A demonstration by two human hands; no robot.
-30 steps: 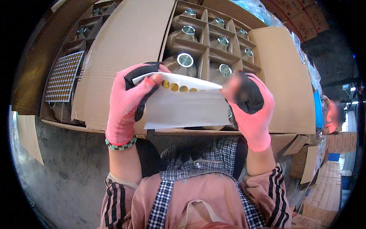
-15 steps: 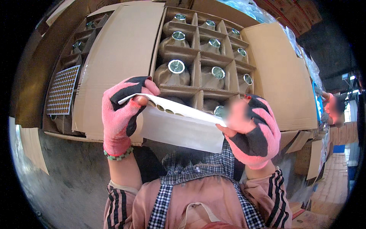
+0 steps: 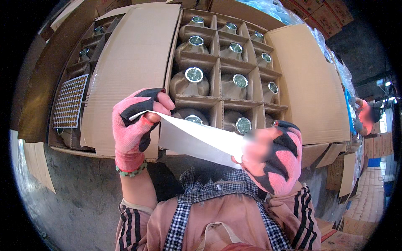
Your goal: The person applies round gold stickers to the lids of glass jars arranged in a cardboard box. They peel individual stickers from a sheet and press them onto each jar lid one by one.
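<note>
Packing warehouse: bottle-filled cartons (image 3: pixel 226 71)

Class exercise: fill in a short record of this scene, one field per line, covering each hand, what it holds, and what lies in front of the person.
Left hand: left hand in a pink and black fingerless glove, pinching one end of the white sheet
Right hand: right hand in a matching glove, gripping the sheet's other end
Sheet: stretched between both hands, seen nearly edge-on
Wrist: green bead bracelet on the left
In front: open cardboard box with dividers, brown-wrapped bottles with shiny caps in the cells
Far left: dotted sticker sheet on a second box
</note>
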